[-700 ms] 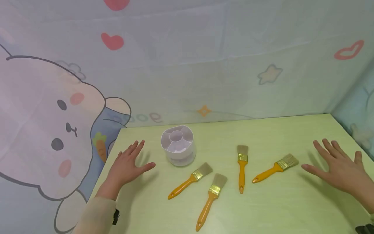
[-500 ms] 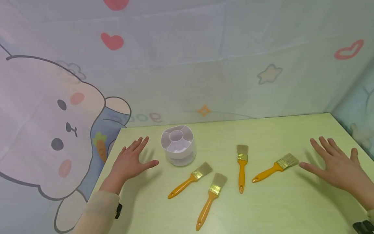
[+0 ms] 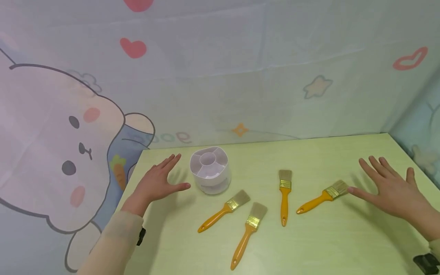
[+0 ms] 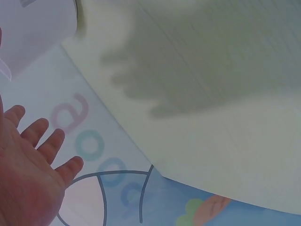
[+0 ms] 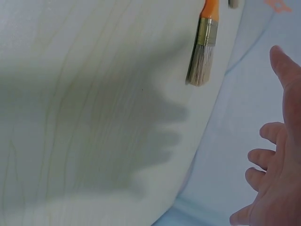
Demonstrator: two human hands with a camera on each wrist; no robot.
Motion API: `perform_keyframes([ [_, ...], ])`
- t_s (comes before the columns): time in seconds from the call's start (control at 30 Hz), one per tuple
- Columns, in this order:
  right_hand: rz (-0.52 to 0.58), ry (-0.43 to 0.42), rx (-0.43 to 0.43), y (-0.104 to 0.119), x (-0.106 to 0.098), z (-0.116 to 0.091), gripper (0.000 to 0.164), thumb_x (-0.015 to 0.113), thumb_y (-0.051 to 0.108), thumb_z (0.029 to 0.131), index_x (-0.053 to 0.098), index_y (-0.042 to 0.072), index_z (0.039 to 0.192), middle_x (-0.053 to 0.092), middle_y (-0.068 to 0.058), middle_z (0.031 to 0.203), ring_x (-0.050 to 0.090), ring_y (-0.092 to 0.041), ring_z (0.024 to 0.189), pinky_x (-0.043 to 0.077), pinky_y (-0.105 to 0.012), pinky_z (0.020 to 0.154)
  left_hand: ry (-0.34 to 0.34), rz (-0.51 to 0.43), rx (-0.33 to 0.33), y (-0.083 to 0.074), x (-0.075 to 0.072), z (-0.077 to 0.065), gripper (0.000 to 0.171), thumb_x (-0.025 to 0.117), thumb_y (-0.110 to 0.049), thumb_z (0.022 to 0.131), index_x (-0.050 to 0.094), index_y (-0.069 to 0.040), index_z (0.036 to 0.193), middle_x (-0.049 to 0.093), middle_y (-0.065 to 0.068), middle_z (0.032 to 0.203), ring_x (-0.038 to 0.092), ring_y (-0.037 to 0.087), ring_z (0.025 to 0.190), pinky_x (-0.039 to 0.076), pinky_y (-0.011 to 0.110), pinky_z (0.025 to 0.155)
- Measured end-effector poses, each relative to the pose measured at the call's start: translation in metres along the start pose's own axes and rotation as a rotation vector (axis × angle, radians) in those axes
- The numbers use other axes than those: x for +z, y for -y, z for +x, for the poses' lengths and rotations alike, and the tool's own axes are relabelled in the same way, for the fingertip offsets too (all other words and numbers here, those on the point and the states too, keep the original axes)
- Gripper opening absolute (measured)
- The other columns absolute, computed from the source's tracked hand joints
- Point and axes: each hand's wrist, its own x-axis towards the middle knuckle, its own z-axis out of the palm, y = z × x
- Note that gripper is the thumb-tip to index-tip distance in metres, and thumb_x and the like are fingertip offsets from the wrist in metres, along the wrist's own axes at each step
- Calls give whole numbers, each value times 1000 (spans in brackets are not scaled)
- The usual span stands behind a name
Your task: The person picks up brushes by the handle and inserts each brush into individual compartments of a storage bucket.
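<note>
My left hand (image 3: pixel 156 185) hovers over the table's left side, fingers spread, with its thumb pointing toward a white divided organizer (image 3: pixel 210 172). Nothing is in that hand. On the right, my right hand (image 3: pixel 395 191) is also above the table, fingers spread and holding nothing. Its thumb tip appears near the bristles of the rightmost paintbrush (image 3: pixel 324 197); the right wrist view shows a gap between them. Three more orange-handled brushes lie flat: an upright-lying paintbrush (image 3: pixel 285 196), a slanted paintbrush (image 3: pixel 224 211) by the organizer, and a front paintbrush (image 3: pixel 249 235).
A pale yellow-green table (image 3: pixel 326 244) carries everything. Behind it hangs a printed cloth (image 3: pixel 220 95) with hearts, a star and a cartoon animal. The organizer has several compartments around a round middle one. The table's left corner shows in the left wrist view.
My left hand has moved right and slightly away from me, nearer the organizer. My right hand has shifted left and slightly forward, toward the rightmost paintbrush. The brushes and organizer stay in place.
</note>
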Motion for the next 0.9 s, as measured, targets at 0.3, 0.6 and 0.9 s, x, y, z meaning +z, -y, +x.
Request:
perform_keyframes([
  [0.3,-5,-3,-17,3,-9,0,109,68,64,98,9,10,172,17,-33,171,7,-53,160,-12,-90,111,45,-51,-1,1,-3,11,112,74,-74,87,25,-20,172,27,14,176,32,47,157,31,70,123],
  [0.6,6,-3,-33,6,-14,4,108,69,62,98,12,9,172,20,-33,171,9,-52,160,-15,-87,113,72,-110,-14,-7,-2,20,117,77,-74,84,22,-21,173,28,12,176,31,42,159,34,67,123],
  [0.9,15,5,-44,9,-13,4,108,70,62,98,11,10,172,20,-33,171,9,-52,160,-13,-89,111,86,-182,-34,-8,6,25,119,81,-72,82,22,-21,173,30,13,175,33,44,157,34,68,123],
])
